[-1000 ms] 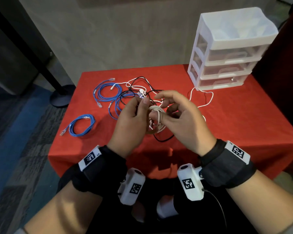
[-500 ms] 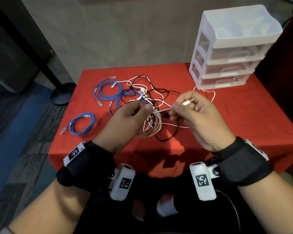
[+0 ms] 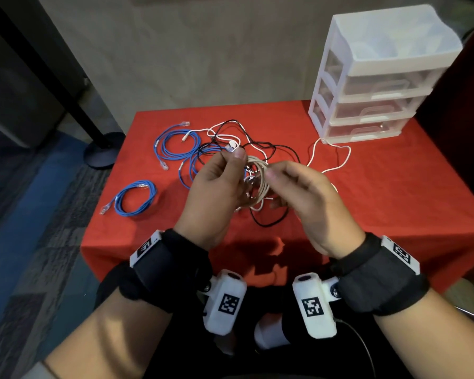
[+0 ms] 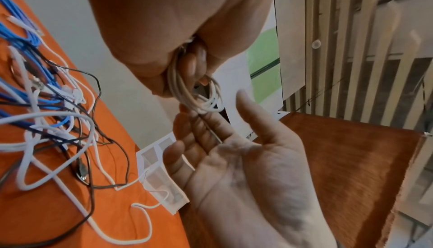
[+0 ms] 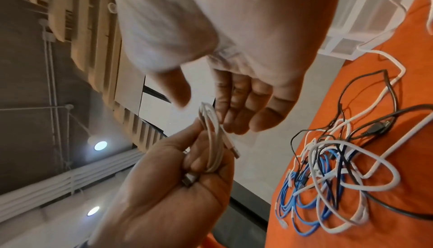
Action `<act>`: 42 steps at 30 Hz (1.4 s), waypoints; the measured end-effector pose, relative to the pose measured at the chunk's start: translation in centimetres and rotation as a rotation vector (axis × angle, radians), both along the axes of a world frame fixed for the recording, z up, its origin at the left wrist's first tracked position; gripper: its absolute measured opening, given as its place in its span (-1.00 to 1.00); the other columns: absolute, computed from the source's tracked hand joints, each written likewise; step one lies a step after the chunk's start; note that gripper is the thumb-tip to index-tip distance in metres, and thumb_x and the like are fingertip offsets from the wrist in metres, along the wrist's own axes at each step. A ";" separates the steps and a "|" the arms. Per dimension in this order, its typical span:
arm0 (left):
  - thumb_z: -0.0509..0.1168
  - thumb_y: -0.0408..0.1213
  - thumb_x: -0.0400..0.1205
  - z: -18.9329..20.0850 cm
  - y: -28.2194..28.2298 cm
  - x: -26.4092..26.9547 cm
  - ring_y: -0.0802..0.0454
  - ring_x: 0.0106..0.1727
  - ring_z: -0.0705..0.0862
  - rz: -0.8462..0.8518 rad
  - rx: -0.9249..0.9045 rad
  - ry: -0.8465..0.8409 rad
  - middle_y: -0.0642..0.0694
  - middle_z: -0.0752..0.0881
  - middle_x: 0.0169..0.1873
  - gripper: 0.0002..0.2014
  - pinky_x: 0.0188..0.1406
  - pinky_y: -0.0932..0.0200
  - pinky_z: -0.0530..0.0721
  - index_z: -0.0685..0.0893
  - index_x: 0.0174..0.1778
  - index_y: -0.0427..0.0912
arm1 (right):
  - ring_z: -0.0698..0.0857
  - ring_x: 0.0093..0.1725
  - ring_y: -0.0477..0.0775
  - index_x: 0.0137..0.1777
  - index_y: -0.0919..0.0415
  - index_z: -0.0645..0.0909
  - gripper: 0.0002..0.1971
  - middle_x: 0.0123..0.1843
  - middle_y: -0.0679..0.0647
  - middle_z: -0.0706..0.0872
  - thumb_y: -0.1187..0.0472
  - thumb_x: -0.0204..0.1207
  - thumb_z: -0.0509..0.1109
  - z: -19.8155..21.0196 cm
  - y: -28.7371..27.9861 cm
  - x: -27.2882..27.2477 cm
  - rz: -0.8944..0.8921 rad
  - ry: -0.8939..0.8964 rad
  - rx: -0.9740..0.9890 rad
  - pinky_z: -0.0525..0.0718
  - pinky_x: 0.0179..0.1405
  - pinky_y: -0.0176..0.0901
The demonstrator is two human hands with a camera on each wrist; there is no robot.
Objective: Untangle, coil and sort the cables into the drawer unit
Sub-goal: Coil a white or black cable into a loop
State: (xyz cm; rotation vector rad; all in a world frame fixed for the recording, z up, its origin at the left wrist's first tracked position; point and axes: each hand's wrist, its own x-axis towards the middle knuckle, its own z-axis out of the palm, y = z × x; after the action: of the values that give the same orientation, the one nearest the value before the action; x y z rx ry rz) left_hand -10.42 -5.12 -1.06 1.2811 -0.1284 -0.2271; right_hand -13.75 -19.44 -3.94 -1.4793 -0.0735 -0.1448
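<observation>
My left hand point(image 3: 237, 170) is raised over the red table and grips a small coil of white cable point(image 3: 257, 184) between thumb and curled fingers point(image 4: 194, 66). In the right wrist view the coil point(image 5: 214, 141) stands up from the left hand point(image 5: 201, 152), and its plug end point(image 5: 232, 148) sticks out loose. My right hand point(image 3: 277, 187) hovers right beside the coil with relaxed, nearly straight fingers point(image 4: 206, 128); a thin tail of the cable lies across them. A tangle of black, white and blue cables point(image 3: 230, 140) lies behind the hands. The white drawer unit point(image 3: 381, 86) stands at the back right, drawers closed.
One coiled blue cable point(image 3: 136, 198) lies at the table's left edge, another point(image 3: 175, 143) further back. A loose white cable point(image 3: 331, 157) snakes up to the foot of the drawer unit. The red cloth point(image 3: 394, 187) right of the hands is bare. A black stand base point(image 3: 104, 151) sits on the floor at left.
Half a second ago my right hand pinched the plug end and held it out to the right. It has since let go and come back to the coil with its fingers straightened.
</observation>
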 end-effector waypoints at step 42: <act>0.29 -0.27 0.78 -2.1 1.2 1.5 0.06 -0.38 0.65 0.063 0.344 -0.295 -0.15 0.71 -0.35 -0.78 -0.35 0.07 0.72 0.74 0.05 -0.38 | 0.75 0.13 -0.03 0.36 0.19 0.46 -0.54 0.16 0.09 0.77 0.68 0.61 0.21 0.3 -1.2 1.1 0.159 -0.087 -0.221 0.63 0.22 -0.15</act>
State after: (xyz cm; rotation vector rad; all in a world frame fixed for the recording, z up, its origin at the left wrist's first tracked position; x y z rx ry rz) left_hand -8.87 -3.88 -3.21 1.6546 -0.3108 -0.0025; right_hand -12.63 -20.67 -3.63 -1.6804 -0.2840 -0.0734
